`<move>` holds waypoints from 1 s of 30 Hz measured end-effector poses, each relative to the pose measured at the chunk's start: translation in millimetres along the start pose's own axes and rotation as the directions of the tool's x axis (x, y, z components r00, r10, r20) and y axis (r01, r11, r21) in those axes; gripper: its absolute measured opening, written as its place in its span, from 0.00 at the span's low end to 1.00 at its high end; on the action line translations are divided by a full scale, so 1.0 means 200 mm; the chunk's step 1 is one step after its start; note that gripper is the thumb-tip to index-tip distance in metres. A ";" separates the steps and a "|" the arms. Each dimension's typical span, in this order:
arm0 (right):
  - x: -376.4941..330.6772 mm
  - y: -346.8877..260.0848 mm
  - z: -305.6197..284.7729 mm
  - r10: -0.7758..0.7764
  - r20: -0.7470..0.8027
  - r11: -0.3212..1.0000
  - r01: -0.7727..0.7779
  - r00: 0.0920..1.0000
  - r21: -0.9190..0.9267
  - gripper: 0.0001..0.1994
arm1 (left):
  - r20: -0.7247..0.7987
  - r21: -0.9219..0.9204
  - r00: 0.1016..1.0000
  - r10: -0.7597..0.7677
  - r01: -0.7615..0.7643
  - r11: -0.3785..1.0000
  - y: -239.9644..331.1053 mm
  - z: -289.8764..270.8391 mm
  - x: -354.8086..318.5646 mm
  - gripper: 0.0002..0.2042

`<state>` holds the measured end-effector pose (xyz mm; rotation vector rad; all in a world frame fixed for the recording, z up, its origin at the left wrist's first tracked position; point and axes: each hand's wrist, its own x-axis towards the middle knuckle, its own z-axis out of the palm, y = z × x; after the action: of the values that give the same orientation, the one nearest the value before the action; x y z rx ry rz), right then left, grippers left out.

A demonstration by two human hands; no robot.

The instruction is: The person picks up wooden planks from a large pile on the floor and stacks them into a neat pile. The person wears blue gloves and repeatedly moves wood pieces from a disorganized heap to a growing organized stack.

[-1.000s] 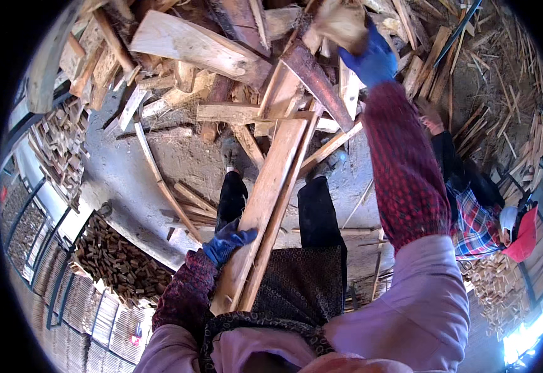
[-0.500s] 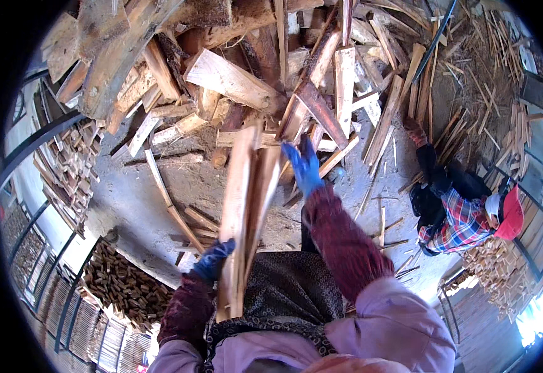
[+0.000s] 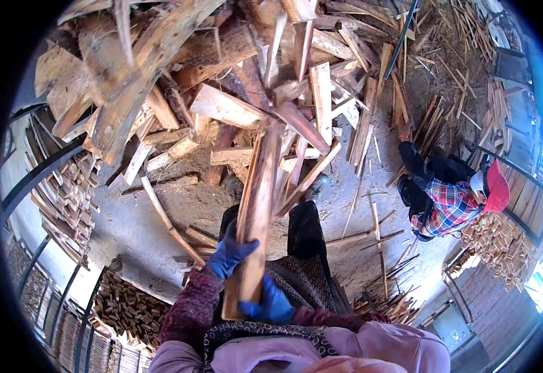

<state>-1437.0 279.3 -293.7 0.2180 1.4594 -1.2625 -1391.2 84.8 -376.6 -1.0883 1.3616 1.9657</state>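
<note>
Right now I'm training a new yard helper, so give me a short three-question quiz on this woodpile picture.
1. True or false: both the left hand and the right hand grip the long plank.
2. What colour are the gloves on those hands?
A. blue
B. yellow
C. white
3. Fill in the word: the other person, in a checked shirt, crouches to the ____ of the plank in the picture.

Key
1. True: the left hand wraps the plank's side and the right hand holds its near end.
2. A.
3. Right, beside the wood pile.
</note>
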 end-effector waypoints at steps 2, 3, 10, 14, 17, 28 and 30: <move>-0.15 -0.06 -0.04 -0.044 0.158 0.943 0.093 0.987 -0.319 0.38 | 0.028 0.025 0.999 0.030 -0.031 0.999 -0.01 0.08 0.10 0.46; 0.00 -0.14 -0.28 0.018 0.359 0.939 0.107 0.933 -0.326 0.35 | 0.034 -0.013 0.999 0.022 -0.021 1.000 -0.05 0.10 0.13 0.45; 2.01 -0.16 -1.96 -0.823 -0.335 0.435 0.131 0.458 -0.891 0.51 | 0.151 -0.361 0.958 -0.245 0.285 0.888 0.18 0.22 0.20 0.46; 2.37 -0.43 -1.68 -0.405 -0.511 0.723 -0.077 0.758 -0.686 0.47 | -0.019 -0.529 0.981 -0.194 0.155 0.835 -0.06 0.31 0.11 0.47; 2.06 -0.44 -1.75 -0.606 -0.520 0.600 -0.082 0.602 -0.795 0.44 | -0.035 -0.514 0.986 -0.164 0.123 0.849 0.04 0.40 0.06 0.48; 0.13 -0.81 -0.72 -0.152 0.025 0.834 0.115 0.988 0.539 0.24 | 0.083 -0.491 0.983 0.164 -0.103 0.865 0.45 0.20 -1.08 0.51; -0.08 -0.72 -0.27 -0.039 0.100 0.751 -0.036 0.994 0.660 0.31 | 0.130 -0.617 0.984 0.124 -0.018 0.787 0.42 0.17 -1.26 0.46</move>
<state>-1567.8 270.3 -212.0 0.6132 0.8594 -1.7345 -1328.2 92.9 -115.8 -1.1123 0.6756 2.5845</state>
